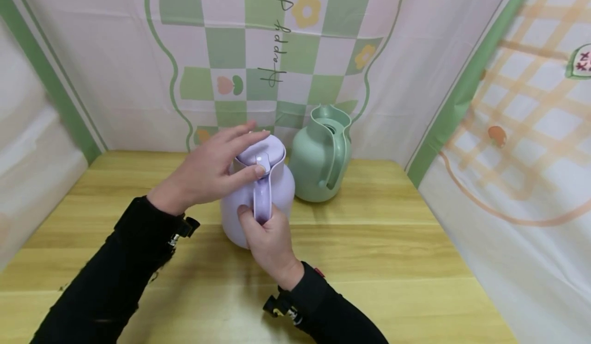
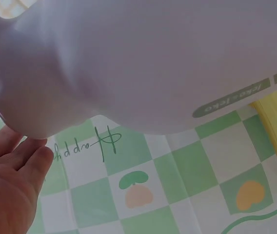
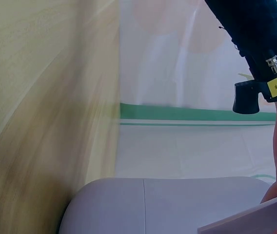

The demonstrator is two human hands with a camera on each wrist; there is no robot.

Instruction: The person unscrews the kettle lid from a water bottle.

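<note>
Plainly, the lilac jug (image 1: 281, 192) is smooth, round-bodied and lidded.

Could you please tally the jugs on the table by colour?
Lilac jug, held by the right hand: 1
Green jug, standing behind and to the right: 1
Total: 2 jugs

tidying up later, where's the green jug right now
In the head view, the green jug stands on the table, right of and behind the purple jug.
</note>
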